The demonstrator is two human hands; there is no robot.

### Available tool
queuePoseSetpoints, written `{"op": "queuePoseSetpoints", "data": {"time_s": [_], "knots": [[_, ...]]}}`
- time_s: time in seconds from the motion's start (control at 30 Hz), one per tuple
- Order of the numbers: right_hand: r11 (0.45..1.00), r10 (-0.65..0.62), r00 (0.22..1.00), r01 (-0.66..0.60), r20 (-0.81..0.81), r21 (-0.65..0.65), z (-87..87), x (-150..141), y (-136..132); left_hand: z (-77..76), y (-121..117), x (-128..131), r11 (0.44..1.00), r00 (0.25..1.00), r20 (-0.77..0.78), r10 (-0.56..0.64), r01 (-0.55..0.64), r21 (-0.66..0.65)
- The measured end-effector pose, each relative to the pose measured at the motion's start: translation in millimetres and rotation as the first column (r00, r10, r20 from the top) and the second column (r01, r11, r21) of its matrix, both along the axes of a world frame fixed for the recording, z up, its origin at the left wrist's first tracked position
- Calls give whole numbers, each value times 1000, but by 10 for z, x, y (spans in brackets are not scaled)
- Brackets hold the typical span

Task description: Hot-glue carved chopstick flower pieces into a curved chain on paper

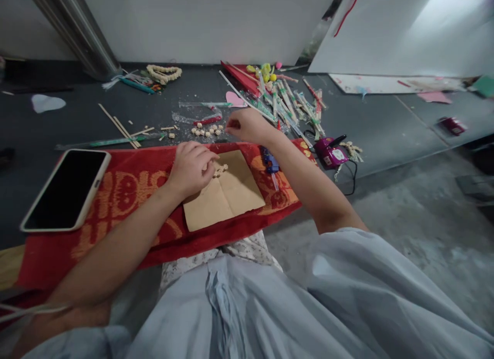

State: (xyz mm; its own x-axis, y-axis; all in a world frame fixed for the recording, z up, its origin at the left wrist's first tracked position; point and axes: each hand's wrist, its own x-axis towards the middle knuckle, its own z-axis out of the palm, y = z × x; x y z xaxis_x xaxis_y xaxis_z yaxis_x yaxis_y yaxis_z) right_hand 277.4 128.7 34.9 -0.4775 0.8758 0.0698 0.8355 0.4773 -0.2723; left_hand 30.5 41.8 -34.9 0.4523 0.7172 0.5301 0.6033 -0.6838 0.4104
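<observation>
My left hand (193,168) rests on a folded sheet of tan paper (231,199), its fingers curled. A short cluster of small pale wooden pieces (221,171) sticks out at its thumb and fingertips, and my palm hides the rest. My right hand (247,126) hovers past the towel's far edge, thumb and fingers pinched together; what is between them is too small to make out. Just left of it, a row of loose wooden pieces (207,130) lies on the dark table. A blue tool (270,161) with a clear tip lies right of the paper.
A red towel (154,238) lies under the paper, with a phone (67,189) on its left end. Thin wooden sticks (119,125), wrapped sticks (289,102), a heart-shaped wooden ring (164,74) and a purple device (331,152) with a cable lie around.
</observation>
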Motion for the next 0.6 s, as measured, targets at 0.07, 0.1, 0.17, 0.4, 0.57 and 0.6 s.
{"op": "queuePoseSetpoints", "data": {"time_s": [0.07, 0.1, 0.17, 0.4, 0.57, 0.6], "knots": [[997, 76, 958, -80, -278, -5, -52, 21, -175, 31, -33, 9, 999, 999, 26, 33, -33, 7], [992, 118, 915, -125, -385, 7, -85, 25, -272, 48, -53, 14, 999, 998, 41, 49, -49, 10], [979, 195, 816, -190, -544, 66, -150, 24, -469, 80, -99, 23, 997, 993, 86, 78, -80, 20], [960, 276, 698, -232, -661, 157, -174, -22, -955, 114, -219, 68, 997, 971, 230, 72, -67, -26], [940, 328, 742, -194, -584, 282, -176, -16, -1040, 95, -233, 86, 1000, 958, 287, 4, -1, -10], [937, 326, 752, -179, -573, 299, -190, -17, -1045, 89, -237, 88, 1000, 955, 296, -5, 8, -11]]}}
